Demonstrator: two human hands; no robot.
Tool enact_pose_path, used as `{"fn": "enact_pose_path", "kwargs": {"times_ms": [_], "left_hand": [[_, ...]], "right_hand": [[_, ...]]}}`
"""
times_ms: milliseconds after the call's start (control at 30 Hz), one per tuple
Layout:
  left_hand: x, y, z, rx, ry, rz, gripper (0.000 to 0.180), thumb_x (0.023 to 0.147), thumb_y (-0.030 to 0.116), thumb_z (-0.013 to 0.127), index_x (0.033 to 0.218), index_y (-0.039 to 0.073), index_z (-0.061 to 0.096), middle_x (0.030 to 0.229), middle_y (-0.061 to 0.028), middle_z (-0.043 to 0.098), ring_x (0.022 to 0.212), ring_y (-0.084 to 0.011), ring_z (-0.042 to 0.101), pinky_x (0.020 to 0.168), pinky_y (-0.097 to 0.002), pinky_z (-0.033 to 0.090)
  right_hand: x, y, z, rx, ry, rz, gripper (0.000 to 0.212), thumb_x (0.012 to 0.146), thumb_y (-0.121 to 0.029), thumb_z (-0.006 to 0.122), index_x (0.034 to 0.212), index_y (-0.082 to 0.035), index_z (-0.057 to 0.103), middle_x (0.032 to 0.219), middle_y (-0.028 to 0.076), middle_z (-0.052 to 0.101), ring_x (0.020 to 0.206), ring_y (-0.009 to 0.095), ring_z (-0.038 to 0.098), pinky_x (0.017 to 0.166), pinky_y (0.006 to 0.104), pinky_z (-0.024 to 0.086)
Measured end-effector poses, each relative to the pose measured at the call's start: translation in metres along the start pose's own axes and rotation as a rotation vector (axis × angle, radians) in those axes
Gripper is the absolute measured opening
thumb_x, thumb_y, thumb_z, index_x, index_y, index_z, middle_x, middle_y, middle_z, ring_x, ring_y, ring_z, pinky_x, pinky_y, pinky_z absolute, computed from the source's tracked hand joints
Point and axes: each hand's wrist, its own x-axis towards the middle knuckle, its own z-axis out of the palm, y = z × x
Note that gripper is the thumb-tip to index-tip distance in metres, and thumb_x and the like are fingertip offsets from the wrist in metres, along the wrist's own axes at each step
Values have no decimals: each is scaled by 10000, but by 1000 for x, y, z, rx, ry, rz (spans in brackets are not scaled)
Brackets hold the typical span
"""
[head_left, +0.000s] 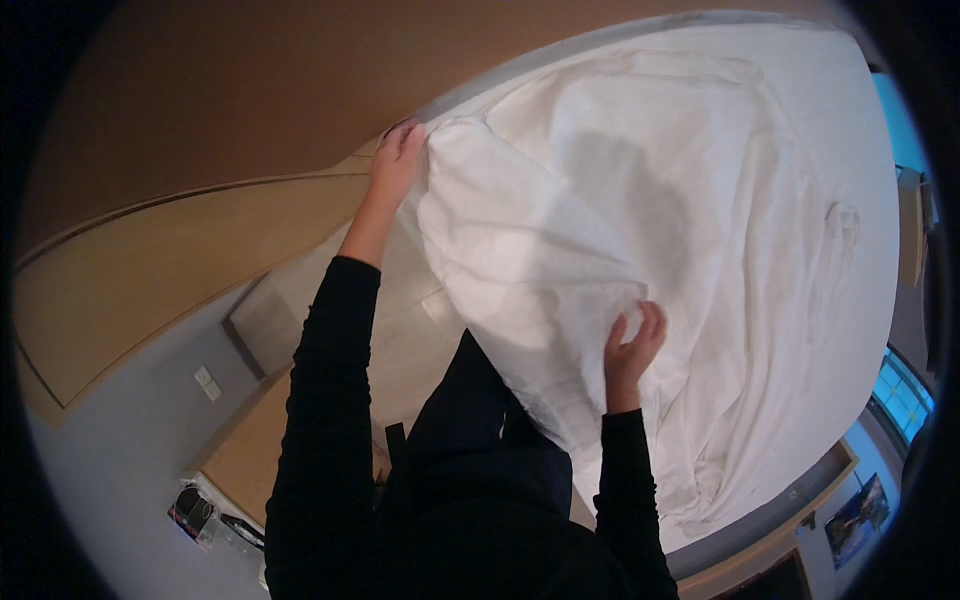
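L hand (400,150) at edge of wht sheet (520,220), mattress (835,75) under, gry wall (130,410) L.

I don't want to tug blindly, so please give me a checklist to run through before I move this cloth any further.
1. Left hand at the edge of the white cloth: ok.
2. Right hand gripping cloth: cannot tell; its fingers are curled.
3. Cloth lying smooth: not ok; folds and wrinkles run across it.
4. Cloth covering the whole white surface beneath: not ok; a strip shows at the right.
5. Underside free of snags: cannot tell; hidden.
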Motion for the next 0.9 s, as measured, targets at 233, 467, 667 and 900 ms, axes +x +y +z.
{"fn": "enact_pose_path", "kwargs": {"times_ms": [233,467,667,900], "left_hand": [[-80,-33,-24,214,-77,-214,326,864,194,679,1123,10,606,1058,-77,652,927,-142,612,810,-274,489],[-82,29,-32,-729,387,-295,290,901,127,643,1150,15,546,1035,-52,640,934,-135,605,834,-283,484],[-48,14,-64,203,476,85,346,869,155,678,1130,0,513,1065,-125,630,976,-259,616,817,-329,483],[-82,-9,-55,991,505,327,540,781,140,717,1233,24,446,1090,-190,580,1000,-357,549,889,-451,412]], "right_hand": [[-70,-26,35,-221,-346,13,323,736,-116,645,1049,-52,596,1048,126,600,970,316,567,775,412,439],[-58,9,-10,524,-522,534,153,798,-45,498,914,-16,595,738,3,536,699,149,532,605,288,417],[-66,-52,-41,804,-894,568,169,911,-178,529,891,-20,585,634,47,528,602,117,490,547,283,394],[-118,-76,17,353,-683,121,268,827,-165,606,1061,-43,560,1018,166,609,966,373,568,796,458,451]]}}
